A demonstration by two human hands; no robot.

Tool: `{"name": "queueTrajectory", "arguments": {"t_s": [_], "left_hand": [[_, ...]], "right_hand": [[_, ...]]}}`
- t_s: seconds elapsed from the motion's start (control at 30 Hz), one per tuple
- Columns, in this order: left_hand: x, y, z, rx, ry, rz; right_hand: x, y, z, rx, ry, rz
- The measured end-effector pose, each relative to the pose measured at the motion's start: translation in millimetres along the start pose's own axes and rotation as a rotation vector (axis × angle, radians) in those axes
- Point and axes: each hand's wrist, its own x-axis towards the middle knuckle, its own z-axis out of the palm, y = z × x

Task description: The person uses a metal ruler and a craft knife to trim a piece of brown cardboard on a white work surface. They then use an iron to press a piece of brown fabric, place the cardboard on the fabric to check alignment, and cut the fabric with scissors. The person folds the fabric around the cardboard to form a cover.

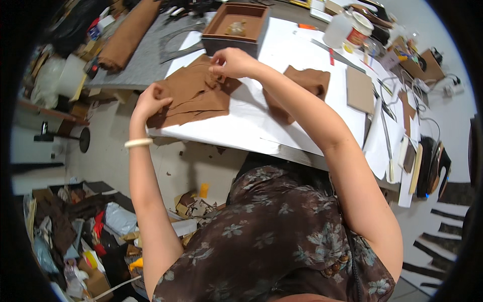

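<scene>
Several flat brown pieces of leather-like sheet (198,100) lie overlapping at the left end of the white-covered table. My left hand (151,103) is at their left edge, fingers curled and thumb against a piece. Farther back, my right hand (234,63) pinches the upper right part of a brown piece between thumb and fingers, lifting it into small folds. Under my right forearm, a second group of brown pieces (307,83) rests on the white surface, partly hidden by the arm. Whether the material is leather or cloth, I cannot tell.
A brown-lined box (236,22) stands just beyond my right hand. A roll of brown material (130,35) lies on the grey surface at left. Bottles (338,29), a grey-beige board (359,89) and cables (415,90) are at right. Heaped scraps (85,236) cover the lower left.
</scene>
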Motion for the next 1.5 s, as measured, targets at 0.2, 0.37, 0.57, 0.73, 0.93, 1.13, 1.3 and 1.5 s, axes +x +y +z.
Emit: {"name": "queueTrajectory", "arguments": {"t_s": [0.2,0.37,0.57,0.73,0.93,1.13,1.3,1.5], "left_hand": [[-78.1,110.1,48.5,0.138,0.551,0.613],[-89.9,221.6,137.4,-0.293,0.154,0.864],[-44.2,230.7,160.9,-0.709,0.116,0.678],[-13.6,239.2,100.8,-1.350,0.047,0.546],[-13.0,284.3,23.9,-1.563,0.299,0.620],[-15.9,353.3,-28.5,-1.487,-0.100,0.750],[-62.8,428.8,-47.1,-1.382,-0.237,0.997],[-93.7,458.7,-80.7,-1.183,-0.033,1.021]], "right_hand": [[-133.0,42.0,-122.9,-0.474,0.119,-0.079],[-185.3,93.7,-141.1,-0.395,0.081,0.160],[-216.8,79.6,-195.4,0.002,0.514,0.164],[-247.0,102.3,-226.7,0.309,0.731,0.135],[-281.5,121.8,-231.5,0.538,0.847,0.137],[-293.5,44.5,-227.6,-0.084,0.367,0.269],[-212.9,-31.8,-226.4,0.348,0.838,-0.340],[-202.3,-106.5,-263.1,0.329,0.685,-0.252]]}}
